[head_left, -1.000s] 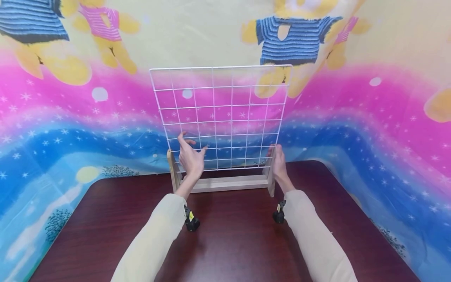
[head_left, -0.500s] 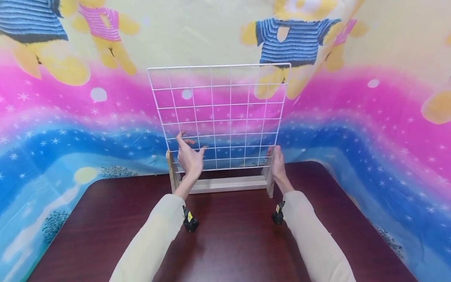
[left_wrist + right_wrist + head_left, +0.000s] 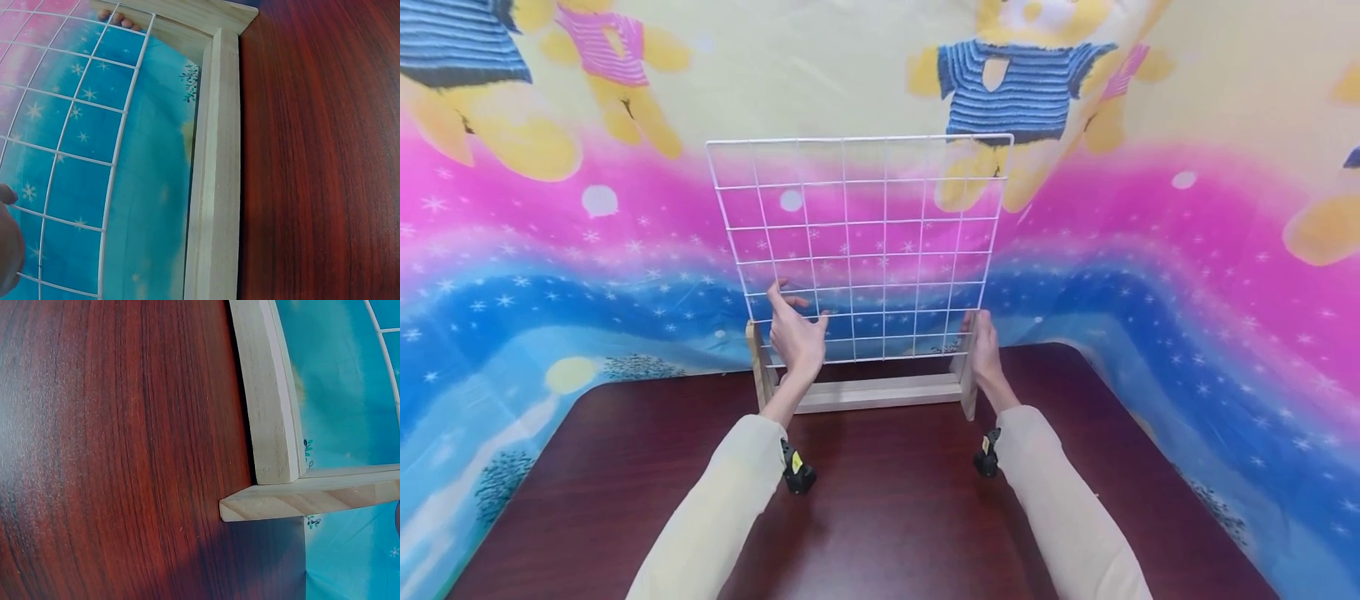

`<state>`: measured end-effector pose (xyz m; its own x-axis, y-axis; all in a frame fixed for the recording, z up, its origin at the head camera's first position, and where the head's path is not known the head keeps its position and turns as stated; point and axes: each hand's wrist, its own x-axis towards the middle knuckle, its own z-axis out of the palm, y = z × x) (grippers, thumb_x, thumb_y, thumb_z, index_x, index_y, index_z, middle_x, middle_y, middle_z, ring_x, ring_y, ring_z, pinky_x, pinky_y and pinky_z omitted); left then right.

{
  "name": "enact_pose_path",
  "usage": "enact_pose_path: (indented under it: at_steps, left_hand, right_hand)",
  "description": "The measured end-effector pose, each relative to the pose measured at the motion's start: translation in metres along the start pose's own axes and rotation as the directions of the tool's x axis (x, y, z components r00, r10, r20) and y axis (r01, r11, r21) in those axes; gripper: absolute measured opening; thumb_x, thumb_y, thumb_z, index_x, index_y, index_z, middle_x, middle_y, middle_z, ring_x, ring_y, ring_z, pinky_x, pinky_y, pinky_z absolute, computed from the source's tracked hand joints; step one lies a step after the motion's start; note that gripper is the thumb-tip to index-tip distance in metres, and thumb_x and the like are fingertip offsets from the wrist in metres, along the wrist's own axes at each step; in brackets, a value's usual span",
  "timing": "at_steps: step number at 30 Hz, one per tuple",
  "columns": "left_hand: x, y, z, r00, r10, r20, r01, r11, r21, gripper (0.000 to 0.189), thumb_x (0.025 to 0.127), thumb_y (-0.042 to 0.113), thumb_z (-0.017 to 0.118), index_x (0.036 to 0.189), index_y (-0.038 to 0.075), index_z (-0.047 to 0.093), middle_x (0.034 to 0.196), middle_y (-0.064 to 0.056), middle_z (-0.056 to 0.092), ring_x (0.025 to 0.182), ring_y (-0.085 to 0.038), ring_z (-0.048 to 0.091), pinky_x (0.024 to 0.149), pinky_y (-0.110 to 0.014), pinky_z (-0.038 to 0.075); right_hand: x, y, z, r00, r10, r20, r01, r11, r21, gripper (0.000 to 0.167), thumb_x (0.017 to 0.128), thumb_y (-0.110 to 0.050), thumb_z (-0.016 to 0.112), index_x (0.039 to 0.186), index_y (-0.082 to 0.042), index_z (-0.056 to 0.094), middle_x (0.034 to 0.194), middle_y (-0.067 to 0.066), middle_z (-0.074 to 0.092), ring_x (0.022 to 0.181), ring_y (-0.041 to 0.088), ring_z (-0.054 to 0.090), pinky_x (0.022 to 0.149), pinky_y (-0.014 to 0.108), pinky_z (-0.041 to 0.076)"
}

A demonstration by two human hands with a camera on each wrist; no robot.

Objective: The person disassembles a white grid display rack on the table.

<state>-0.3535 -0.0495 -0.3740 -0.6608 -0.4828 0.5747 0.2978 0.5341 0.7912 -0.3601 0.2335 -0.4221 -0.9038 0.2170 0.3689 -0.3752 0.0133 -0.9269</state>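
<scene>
while the left hand (image 3: 797, 337) spreads, seemingly empty, before the wire grid (image 3: 884, 221), likely light, stiff, best held by its edges, the right hand (image 3: 987, 350) grips the wooden stand (image 3: 880, 393).

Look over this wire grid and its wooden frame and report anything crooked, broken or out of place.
Nothing clearly stands out. The white wire grid stands between the wooden side boards with no visible bend or break. Its bottom edge sits above the wooden crossbar, leaving a gap, possibly by design.
</scene>
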Motion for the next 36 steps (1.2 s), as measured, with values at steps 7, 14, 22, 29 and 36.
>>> enact_pose_path:
  at_steps: [7, 14, 22, 29, 36]
  left_hand:
    - [0.003, 0.002, -0.003, 1.0, -0.011, 0.015, 0.011, 1.0, 0.022, 0.075, 0.074, 0.009, 0.082, 0.135, 0.02, 0.04, 0.091, 0.004, 0.063, 0.071, -0.025, 0.057, 0.07, -0.043, 0.043]
    - [0.006, 0.004, -0.005, 1.0, -0.007, 0.018, 0.007, 1.0, 0.02, 0.075, 0.075, 0.008, 0.082, 0.135, 0.02, 0.039, 0.091, 0.002, 0.063, 0.071, -0.024, 0.059, 0.069, -0.043, 0.043]
    - [0.006, 0.008, -0.005, 1.0, -0.005, 0.016, 0.005, 1.0, 0.003, 0.076, 0.075, 0.009, 0.082, 0.136, 0.021, 0.039, 0.093, 0.001, 0.062, 0.072, -0.022, 0.06, 0.068, -0.041, 0.042]
    - [0.006, 0.009, -0.004, 1.0, -0.011, 0.024, 0.011, 1.0, -0.002, 0.074, 0.076, 0.01, 0.082, 0.136, 0.021, 0.039, 0.093, 0.003, 0.061, 0.072, -0.02, 0.06, 0.067, -0.04, 0.042]
    - [0.006, 0.011, -0.003, 1.0, -0.011, 0.024, 0.01, 1.0, 0.005, 0.073, 0.077, 0.011, 0.082, 0.135, 0.021, 0.039, 0.094, 0.003, 0.061, 0.071, -0.02, 0.059, 0.068, -0.04, 0.042]
  right_hand:
    - [-0.011, -0.017, 0.005, 0.999, -0.025, 0.036, 0.024, 0.999, 0.043, 0.055, 0.107, -0.025, 0.015, 0.109, 0.023, 0.04, 0.097, 0.041, 0.04, 0.097, 0.06, 0.038, 0.087, 0.057, 0.035]
    - [-0.015, -0.027, 0.008, 0.999, -0.018, 0.036, 0.017, 1.0, 0.019, 0.05, 0.107, -0.025, 0.015, 0.104, 0.018, 0.041, 0.096, 0.037, 0.042, 0.093, 0.05, 0.045, 0.08, 0.036, 0.04]
    - [-0.012, -0.025, 0.006, 0.999, -0.015, 0.035, 0.014, 1.0, 0.006, 0.049, 0.107, -0.023, 0.017, 0.107, 0.019, 0.043, 0.092, 0.028, 0.046, 0.08, 0.017, 0.051, 0.085, 0.043, 0.04]
    - [-0.012, -0.026, 0.004, 0.999, -0.016, 0.033, 0.016, 1.0, 0.008, 0.05, 0.107, -0.025, 0.017, 0.106, 0.018, 0.043, 0.092, 0.027, 0.045, 0.079, 0.016, 0.051, 0.083, 0.037, 0.04]
    - [-0.012, -0.027, 0.004, 0.999, -0.027, 0.034, 0.027, 1.0, 0.014, 0.05, 0.107, -0.024, 0.018, 0.106, 0.019, 0.042, 0.093, 0.03, 0.044, 0.079, 0.017, 0.05, 0.082, 0.041, 0.039]
